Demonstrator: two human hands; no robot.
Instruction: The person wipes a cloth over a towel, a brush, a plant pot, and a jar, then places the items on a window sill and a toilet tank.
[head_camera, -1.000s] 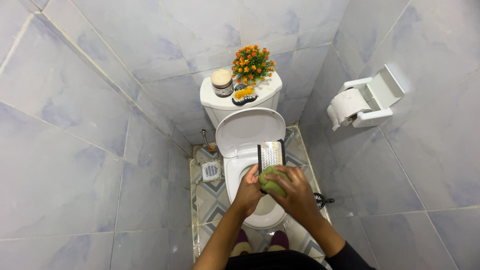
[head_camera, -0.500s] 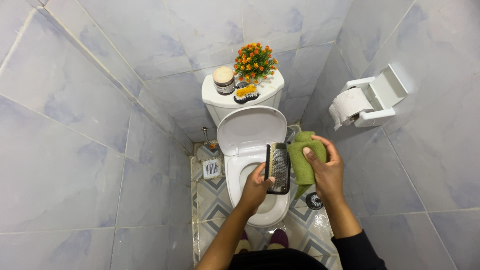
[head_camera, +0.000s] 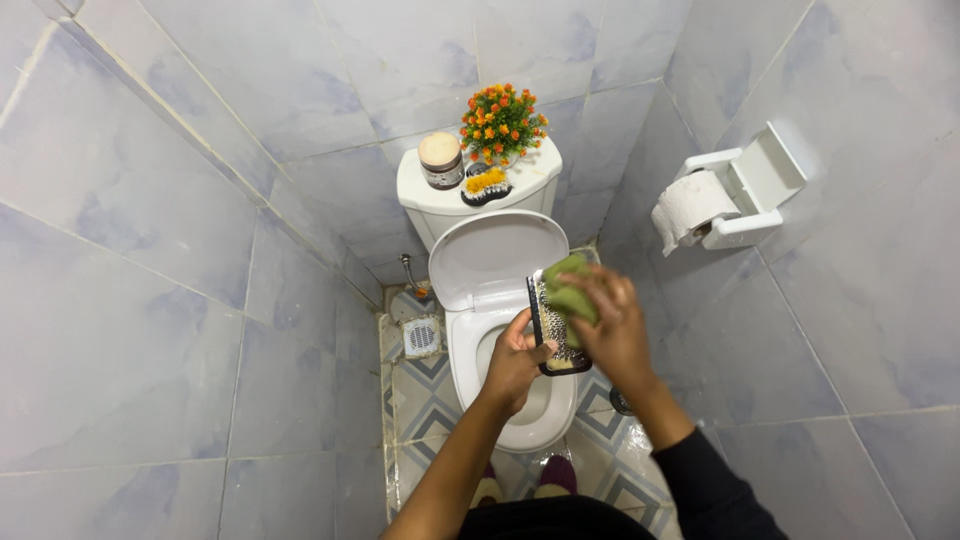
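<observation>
The left hand (head_camera: 515, 365) grips the lower edge of a flat metal grater (head_camera: 553, 325), holding it upright above the open toilet (head_camera: 500, 300). The right hand (head_camera: 612, 325) is closed on a green cloth (head_camera: 568, 290), pressing it against the grater's upper face. A toilet roll (head_camera: 688, 208) hangs in its holder on the right wall.

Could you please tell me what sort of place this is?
It looks like a small tiled toilet room: a white ceramic toilet with raised lid, a white wall-mounted toilet paper holder with a roll, and a square metal floor drain.
</observation>
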